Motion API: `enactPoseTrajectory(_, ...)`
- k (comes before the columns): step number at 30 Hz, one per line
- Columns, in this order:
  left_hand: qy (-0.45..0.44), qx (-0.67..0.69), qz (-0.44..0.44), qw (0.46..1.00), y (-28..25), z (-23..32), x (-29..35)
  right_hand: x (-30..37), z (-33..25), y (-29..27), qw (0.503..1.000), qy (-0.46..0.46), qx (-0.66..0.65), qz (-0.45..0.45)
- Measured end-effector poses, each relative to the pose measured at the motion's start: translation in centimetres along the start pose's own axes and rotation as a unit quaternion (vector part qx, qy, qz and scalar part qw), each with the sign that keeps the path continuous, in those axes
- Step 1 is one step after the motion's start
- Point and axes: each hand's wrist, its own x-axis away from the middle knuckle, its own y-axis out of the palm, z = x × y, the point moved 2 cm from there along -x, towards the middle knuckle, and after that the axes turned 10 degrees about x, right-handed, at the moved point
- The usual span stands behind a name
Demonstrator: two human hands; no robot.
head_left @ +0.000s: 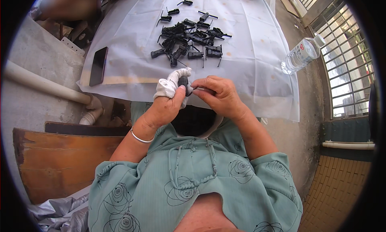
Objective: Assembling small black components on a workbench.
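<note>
Over the table's near edge, my left hand [171,100] is closed around a small black plastic part [184,82]. A white cloth glove [168,85] covers its fingers, while the thumb is bare and presses on the part. My right hand [221,96] pinches a thin dark strip [198,88] close beside that part; whether the two are joined I cannot make out. Farther up lies a loose pile of similar black plastic parts [177,35], many with thin tails sticking out. Several single ones are scattered beyond the pile.
A white plastic sheet [249,71] covers the table. At its left edge lies a dark phone [99,66]; at its right edge a clear water bottle [299,55] appears tilted. A pale pipe [48,83] and a wooden board [68,151] are at the left, a barred window [341,51] right.
</note>
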Motion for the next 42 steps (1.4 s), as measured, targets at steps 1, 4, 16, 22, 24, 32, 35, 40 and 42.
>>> enactPoseTrajectory(1, -0.051, 0.017, -0.022, 0.998, 0.3, 0.3, 0.2, -0.1, -0.2, 0.1, 1.0, 0.001, 0.0, 0.001)
enactPoseTrajectory(4, -0.076, 0.074, -0.085, 0.991, 0.6, 1.1, 0.5, -0.1, -0.2, 0.3, 0.988, 0.126, -0.089, -0.03)
enactPoseTrajectory(16, 0.184, -0.25, 0.005, 0.951, 1.5, -0.5, 0.2, 0.1, -0.9, 1.8, 0.996, 0.085, -0.017, -0.019)
enactPoseTrajectory(22, 0.201, -0.247, 0.029, 0.948, 1.4, -1.2, 0.4, 0.3, -0.7, 2.5, 0.995, 0.095, -0.01, 0.019)
enactPoseTrajectory(24, 0.196, -0.243, 0.019, 0.95, 1.2, -0.7, 0.4, -0.1, 0.3, 2.0, 0.982, 0.137, -0.105, -0.071)
enactPoseTrajectory(32, 0.177, -0.401, -0.078, 0.895, -0.3, -1.2, -0.2, -3.7, 7.7, -2.6, 0.896, 0.188, 0.401, -0.012)
enactPoseTrajectory(35, 0.117, -0.325, -0.004, 0.938, -0.3, -2.1, -0.8, -2.9, 6.3, -2.1, 0.901, 0.203, 0.38, -0.051)
enactPoseTrajectory(40, 0.011, -0.004, 0.036, 0.999, 0.6, -2.3, -1.1, -0.7, 2.4, -0.8, 0.96, 0.241, 0.121, -0.071)
enactPoseTrajectory(42, -0.011, 0.037, 0.022, 0.999, 0.4, -2.3, -1.1, -0.2, 1.0, 0.1, 0.99, 0.123, 0.043, -0.06)
